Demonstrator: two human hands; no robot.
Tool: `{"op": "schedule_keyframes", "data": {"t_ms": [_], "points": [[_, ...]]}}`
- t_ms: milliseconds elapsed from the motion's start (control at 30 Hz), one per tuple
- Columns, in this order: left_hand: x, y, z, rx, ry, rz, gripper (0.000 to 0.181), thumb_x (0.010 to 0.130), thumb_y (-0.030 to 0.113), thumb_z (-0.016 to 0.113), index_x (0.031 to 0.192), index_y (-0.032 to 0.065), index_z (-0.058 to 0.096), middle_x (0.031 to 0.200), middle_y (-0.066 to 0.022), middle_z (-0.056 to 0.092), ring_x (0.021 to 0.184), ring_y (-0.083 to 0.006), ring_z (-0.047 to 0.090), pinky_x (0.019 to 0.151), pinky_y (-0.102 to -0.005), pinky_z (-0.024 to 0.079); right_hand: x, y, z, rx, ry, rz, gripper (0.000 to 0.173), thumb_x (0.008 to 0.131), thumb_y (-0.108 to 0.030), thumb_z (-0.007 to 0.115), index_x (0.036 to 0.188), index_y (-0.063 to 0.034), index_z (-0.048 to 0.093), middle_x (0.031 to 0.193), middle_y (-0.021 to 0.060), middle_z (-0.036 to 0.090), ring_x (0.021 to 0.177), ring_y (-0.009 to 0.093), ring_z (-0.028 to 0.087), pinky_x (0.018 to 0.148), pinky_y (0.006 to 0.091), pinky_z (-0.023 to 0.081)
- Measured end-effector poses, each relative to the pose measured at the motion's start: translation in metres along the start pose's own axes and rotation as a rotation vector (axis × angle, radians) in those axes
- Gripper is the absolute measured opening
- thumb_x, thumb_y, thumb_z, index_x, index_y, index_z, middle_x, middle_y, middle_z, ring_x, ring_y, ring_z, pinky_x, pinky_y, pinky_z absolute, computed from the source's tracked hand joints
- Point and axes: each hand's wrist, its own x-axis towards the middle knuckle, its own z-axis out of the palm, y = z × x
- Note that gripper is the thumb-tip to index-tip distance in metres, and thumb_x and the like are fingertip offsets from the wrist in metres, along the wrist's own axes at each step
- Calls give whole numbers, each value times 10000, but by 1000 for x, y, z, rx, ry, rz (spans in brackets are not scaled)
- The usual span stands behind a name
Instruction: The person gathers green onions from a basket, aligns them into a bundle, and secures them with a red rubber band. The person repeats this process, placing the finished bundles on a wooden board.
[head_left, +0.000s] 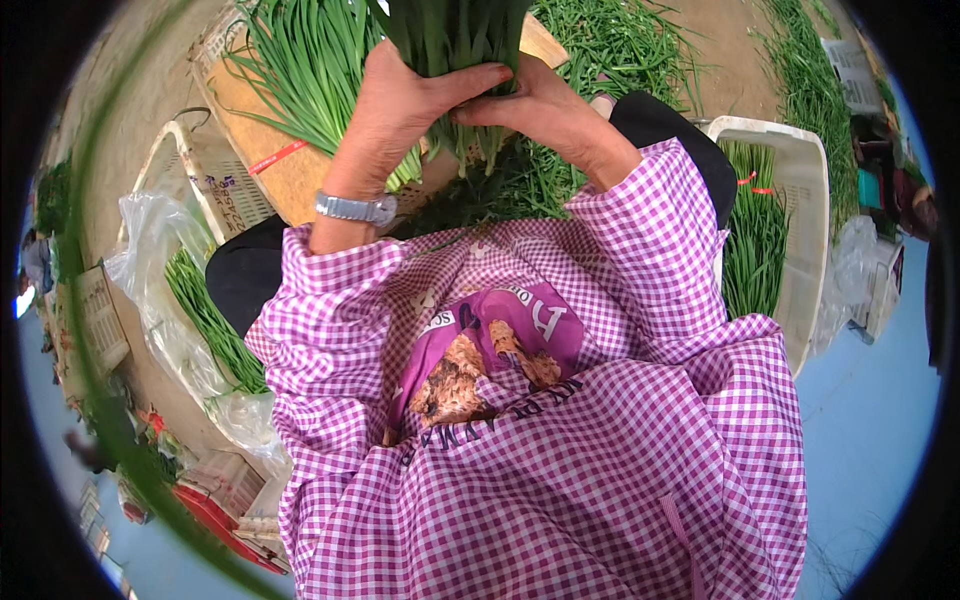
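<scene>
Both hands grip one thick bunch of garlic chives, held upright with its cut ends down. My left hand, wearing a wristwatch, wraps the bunch from the left, its thumb across the front. From the right my right hand closes around it, the two thumbs nearly meeting. Below and left of the bunch, a pile of loose chives lies on a wooden board. A red printed tie strip lies on the board near its left edge. The top of the held bunch is cut off by the frame.
At my right stands a white plastic crate with chives tied in red. A crate lined with clear plastic holds more chives at my left. Loose green leaves cover the ground ahead. A blurred green blade crosses the left side.
</scene>
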Motion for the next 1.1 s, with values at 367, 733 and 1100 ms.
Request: {"op": "schedule_keyframes", "data": {"t_ms": [367, 733, 1100], "points": [[-32, -3, -15, -906, 73, -65, 445, 802, 96, 648, 1198, 1, 467, 1016, -123, 603, 936, -230, 592, 815, -340, 503, 11, -45, 11, -305, -498, 319, 440, 734, -292, 615, 1048, 16, 591, 1014, 138, 598, 948, 215, 555, 807, 323, 434], [-80, -36, -52, -1361, 173, 77, 351, 819, 114, 622, 1122, 33, 463, 922, -61, 561, 855, -190, 525, 907, -368, 416, -93, -28, 26, 49, 340, 206, 263, 815, -141, 614, 1025, 13, 579, 934, 68, 621, 832, 100, 575, 739, 232, 465], [-99, -45, -56, -1360, 153, 118, 501, 824, 138, 605, 1245, 1, 370, 909, -30, 535, 865, -171, 525, 929, -381, 408, -104, -7, 71, -286, 357, -111, 135, 727, -17, 656, 849, -2, 602, 798, 66, 547, 701, 167, 546, 633, 262, 443]]}}
